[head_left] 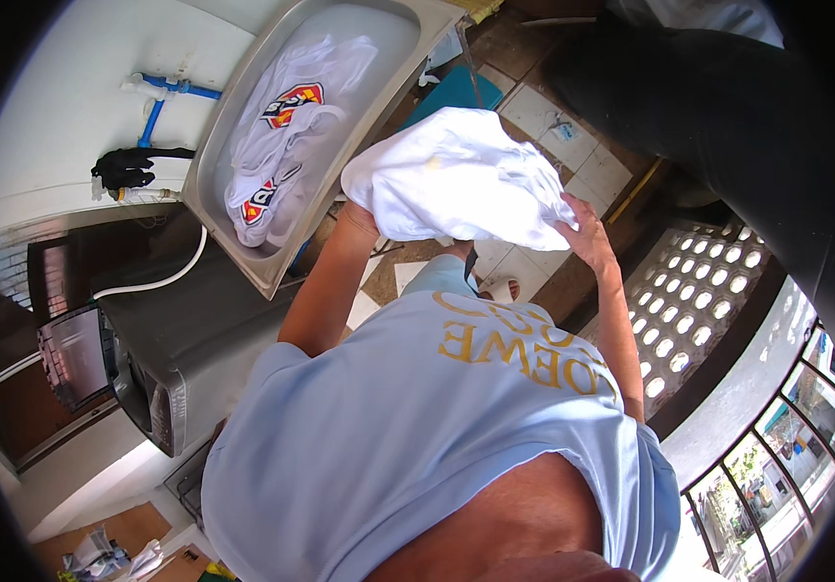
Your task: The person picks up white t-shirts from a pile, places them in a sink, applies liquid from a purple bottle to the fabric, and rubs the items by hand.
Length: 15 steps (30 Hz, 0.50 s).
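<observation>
I hold a bunched white garment (456, 175) in front of me with both hands, over the tiled floor. My left hand (359, 215) grips its left underside and is mostly hidden by the cloth. At the garment's right lower edge my right hand (587, 233) pinches the fabric. To the left stands a stainless steel sink (243, 247) with water, where more white garments with red, yellow and blue prints (286, 126) soak.
Blue and white pipes and a black tap (141, 160) run along the white wall left of the sink. A grey washing machine (160, 359) sits below the sink. A patterned vent-block wall (699, 301) is on the right, and a teal mat (451, 89) lies on the floor.
</observation>
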Tool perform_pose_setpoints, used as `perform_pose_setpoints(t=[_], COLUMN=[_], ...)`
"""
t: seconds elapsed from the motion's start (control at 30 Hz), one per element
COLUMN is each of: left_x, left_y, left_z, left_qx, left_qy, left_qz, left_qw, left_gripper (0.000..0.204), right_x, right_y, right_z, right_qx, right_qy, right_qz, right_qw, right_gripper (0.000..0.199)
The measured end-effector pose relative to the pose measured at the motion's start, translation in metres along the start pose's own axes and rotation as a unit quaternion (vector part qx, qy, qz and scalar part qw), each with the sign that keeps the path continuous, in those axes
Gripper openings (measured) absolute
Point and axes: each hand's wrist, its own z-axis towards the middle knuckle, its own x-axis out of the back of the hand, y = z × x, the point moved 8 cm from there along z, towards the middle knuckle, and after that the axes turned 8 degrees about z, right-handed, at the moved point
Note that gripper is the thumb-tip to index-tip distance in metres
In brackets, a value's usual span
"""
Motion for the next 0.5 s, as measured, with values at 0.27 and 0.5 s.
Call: perform_pose_setpoints(t=[0.27,0.5], left_x=[-0.121,-0.067], left_y=[0.094,0.099], left_z=[0.046,0.074], left_qx=[-0.279,-0.108], left_qy=[-0.205,-0.325], left_qz=[0.566,0.214], left_qw=[0.748,0.915], left_gripper=[0.056,0.061], right_x=[0.012,0.04], right_y=[-0.191,-0.286], right_z=[0.03,0.063], right_qx=[0.118,0.219], right_qy=[-0.179,-0.105], right_qz=[0.324,0.275], right_qw=[0.922,0.93], right_gripper=[0.072,0.09])
